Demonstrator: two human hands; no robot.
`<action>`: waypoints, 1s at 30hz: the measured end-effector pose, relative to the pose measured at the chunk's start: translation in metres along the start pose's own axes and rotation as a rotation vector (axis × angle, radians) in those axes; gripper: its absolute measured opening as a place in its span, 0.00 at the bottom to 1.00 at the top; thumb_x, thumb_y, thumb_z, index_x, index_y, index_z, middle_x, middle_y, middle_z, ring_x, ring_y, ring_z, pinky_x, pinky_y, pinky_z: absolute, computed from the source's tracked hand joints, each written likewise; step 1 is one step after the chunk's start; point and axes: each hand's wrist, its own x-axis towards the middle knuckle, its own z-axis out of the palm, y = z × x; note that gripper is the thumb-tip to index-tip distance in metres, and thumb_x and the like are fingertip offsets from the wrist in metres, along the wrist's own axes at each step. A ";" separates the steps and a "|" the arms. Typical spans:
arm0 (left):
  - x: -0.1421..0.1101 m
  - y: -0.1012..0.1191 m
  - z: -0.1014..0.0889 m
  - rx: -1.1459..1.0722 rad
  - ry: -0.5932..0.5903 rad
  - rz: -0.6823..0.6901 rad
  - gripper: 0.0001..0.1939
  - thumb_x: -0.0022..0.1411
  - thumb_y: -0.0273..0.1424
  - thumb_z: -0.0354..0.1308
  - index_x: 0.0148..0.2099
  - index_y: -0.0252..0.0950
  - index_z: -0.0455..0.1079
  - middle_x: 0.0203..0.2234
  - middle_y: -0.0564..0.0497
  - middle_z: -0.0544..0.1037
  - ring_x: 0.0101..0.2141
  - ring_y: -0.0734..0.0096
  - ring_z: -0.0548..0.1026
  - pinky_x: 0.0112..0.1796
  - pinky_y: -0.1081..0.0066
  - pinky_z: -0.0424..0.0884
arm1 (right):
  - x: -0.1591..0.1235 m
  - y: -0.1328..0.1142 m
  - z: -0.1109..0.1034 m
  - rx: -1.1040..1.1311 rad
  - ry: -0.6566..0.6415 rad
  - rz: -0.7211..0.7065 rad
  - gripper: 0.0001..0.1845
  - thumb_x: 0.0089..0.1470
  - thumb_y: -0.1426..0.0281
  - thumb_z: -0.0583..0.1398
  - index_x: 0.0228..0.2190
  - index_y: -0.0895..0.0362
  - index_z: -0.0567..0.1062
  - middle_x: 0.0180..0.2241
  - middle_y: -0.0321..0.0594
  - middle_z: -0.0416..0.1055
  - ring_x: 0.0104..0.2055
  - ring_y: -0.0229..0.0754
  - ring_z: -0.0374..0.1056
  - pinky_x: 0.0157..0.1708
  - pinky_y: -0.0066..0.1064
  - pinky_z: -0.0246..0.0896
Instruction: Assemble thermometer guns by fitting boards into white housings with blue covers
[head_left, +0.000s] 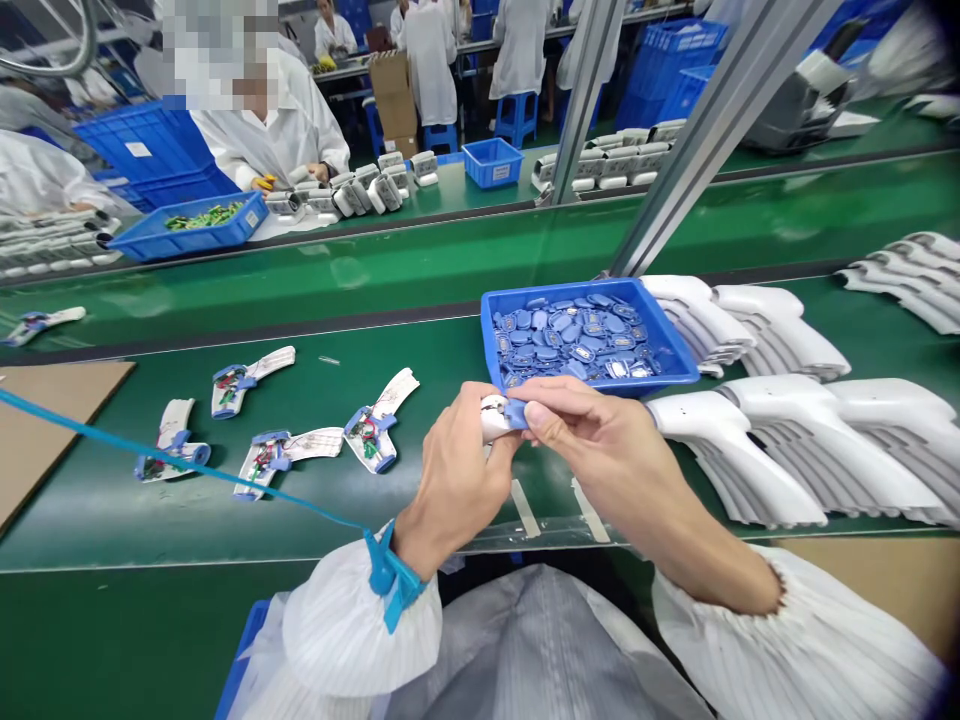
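My left hand [469,465] is closed around a white plastic housing [493,418], most of which the fingers hide. At the end of that housing sits a small blue plastic piece [516,413], pinched between thumb and fingers of my right hand [600,440]. The two parts touch; whether the blue one is fully seated I cannot tell. Just behind my hands stands a blue tray [491,345] full of similar blue plastic pieces [581,335]. A blue strap with a cord circles my left wrist.
Several gun-shaped half shells with wires and blue parts [375,425] lie to the left on the green bench [315,530]. Stacked white shells [780,450] stand at right. A metal post [675,130] rises behind the tray. Across the bench a person [270,120] handles grey-white parts.
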 end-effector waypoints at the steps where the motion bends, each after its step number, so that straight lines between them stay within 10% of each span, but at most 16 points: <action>1: 0.001 0.000 0.000 0.010 0.001 0.013 0.08 0.68 0.28 0.58 0.45 0.40 0.61 0.38 0.52 0.75 0.37 0.65 0.73 0.37 0.67 0.64 | 0.000 0.000 -0.001 -0.014 0.003 -0.005 0.08 0.61 0.65 0.64 0.40 0.50 0.84 0.43 0.40 0.78 0.48 0.43 0.74 0.46 0.34 0.74; 10: 0.006 -0.008 -0.006 0.211 -0.160 0.211 0.06 0.74 0.30 0.45 0.49 0.36 0.60 0.39 0.45 0.72 0.38 0.60 0.71 0.39 0.61 0.69 | 0.001 0.004 -0.002 -0.683 0.027 -0.412 0.14 0.64 0.73 0.60 0.49 0.58 0.80 0.46 0.44 0.76 0.43 0.41 0.74 0.40 0.31 0.71; 18: 0.003 -0.022 0.012 0.138 0.038 0.427 0.10 0.73 0.30 0.51 0.52 0.33 0.67 0.43 0.43 0.78 0.42 0.59 0.77 0.45 0.61 0.72 | -0.008 0.017 -0.008 -0.723 0.057 -0.484 0.11 0.65 0.76 0.57 0.47 0.60 0.77 0.42 0.44 0.74 0.43 0.39 0.72 0.41 0.29 0.70; 30: 0.021 -0.018 0.013 0.253 -0.182 0.445 0.11 0.72 0.32 0.51 0.51 0.33 0.70 0.43 0.44 0.81 0.42 0.58 0.79 0.42 0.62 0.74 | -0.019 0.038 -0.011 -0.683 0.116 -0.456 0.16 0.66 0.76 0.55 0.52 0.59 0.76 0.45 0.45 0.74 0.46 0.40 0.73 0.45 0.31 0.70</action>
